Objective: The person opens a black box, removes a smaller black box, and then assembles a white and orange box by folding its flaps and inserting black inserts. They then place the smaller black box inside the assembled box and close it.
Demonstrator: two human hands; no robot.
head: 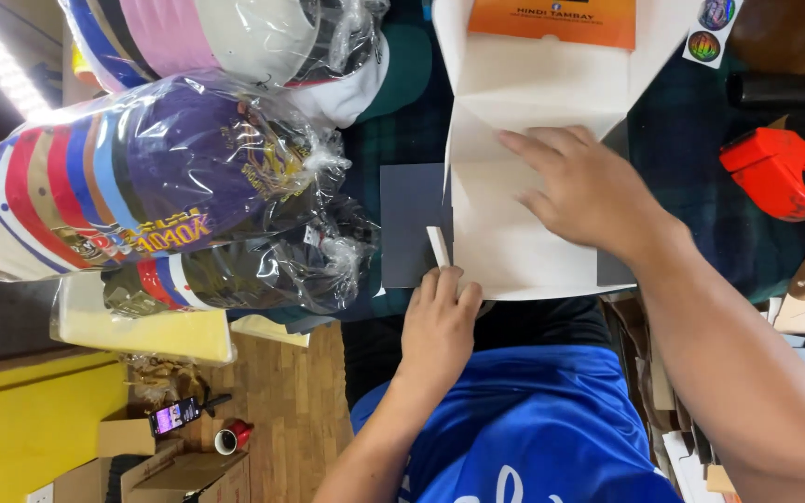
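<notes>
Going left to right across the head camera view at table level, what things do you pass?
Clear plastic bag of striped caps → dark grey card sheet → small white paper strip at the left hand → white folded paper under the right hand → red plastic tape dispenser.

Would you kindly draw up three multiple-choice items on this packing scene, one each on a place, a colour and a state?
1. Where does the right hand rest?
A. flat on the white folded sheet
B. on the red tape dispenser
C. on the bagged caps

2. What colour is the person's shirt?
A. green
B. blue
C. white

3. What is the left hand doing?
A. hanging free of everything
B. gripping the mug on the floor
C. pinching a small white strip at the sheet's edge

Answers:
1 A, the palm and fingers lie spread on the sheet.
2 B, the cloth at the lower edge is bright blue.
3 C, the fingertips meet at the strip's lower end.
</notes>
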